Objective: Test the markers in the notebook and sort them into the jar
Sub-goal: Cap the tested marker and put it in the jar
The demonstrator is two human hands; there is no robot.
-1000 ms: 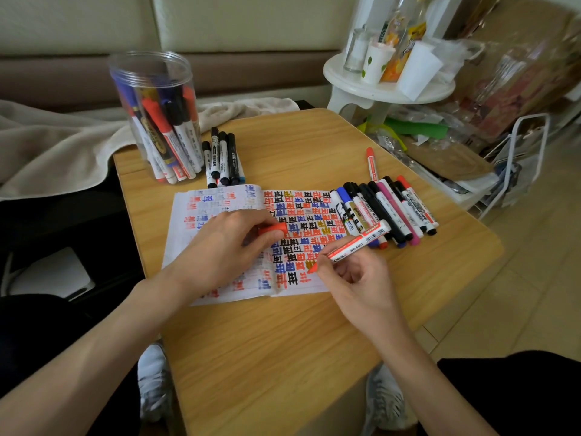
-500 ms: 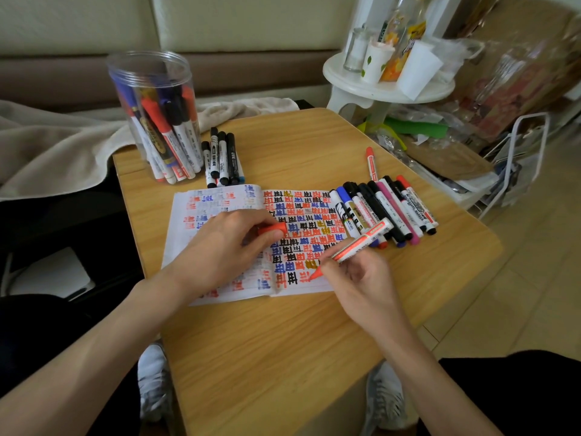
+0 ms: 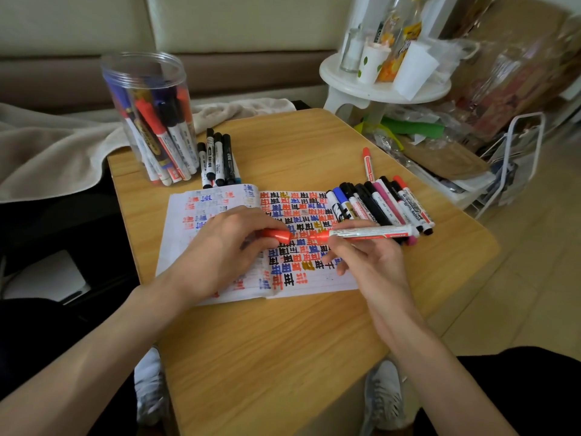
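An open notebook (image 3: 301, 278) full of coloured test marks lies on the wooden table (image 3: 283, 357). My right hand (image 3: 367, 259) grips an uncapped red marker (image 3: 371, 233), held level above the page with its tip pointing left. My left hand (image 3: 226, 250) rests on the notebook and pinches the marker's red cap (image 3: 279, 236), a short gap from the tip. A clear plastic jar (image 3: 147, 118) with several markers stands at the table's far left. A row of several markers (image 3: 380, 202) lies to the right of the notebook.
A few black markers (image 3: 218, 160) lie beside the jar, and a single red marker (image 3: 367, 163) lies farther back on the right. A white stool (image 3: 383, 86) with bottles and cups stands behind the table. A beige blanket (image 3: 53, 146) is at left, clutter at right.
My right hand lifted the red marker's tip off the page and turned it level toward the cap in my left hand. My left hand stayed in place.
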